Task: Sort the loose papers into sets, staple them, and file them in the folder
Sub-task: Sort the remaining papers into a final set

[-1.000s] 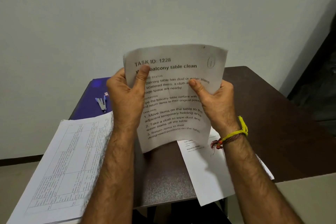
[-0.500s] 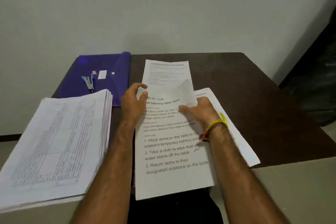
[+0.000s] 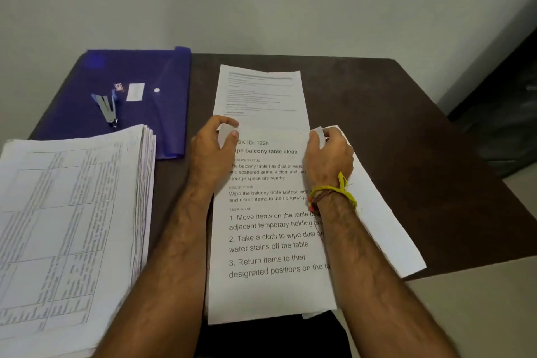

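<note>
While both hands are pinching the top corners of the task sheet (image 3: 270, 241), left hand (image 3: 213, 154) and right hand (image 3: 329, 155) are squaring it. Lining its edges up with the sheet beyond (image 3: 261, 93) should give a neater staple; the stapler (image 3: 107, 109) is lying far left of that sheet.

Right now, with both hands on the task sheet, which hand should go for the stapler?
Left, probably. The stapler lies on the blue folder at the far left, on the left hand's side. The right hand would have to cross the task sheet, and could keep pinching it meanwhile.
</note>
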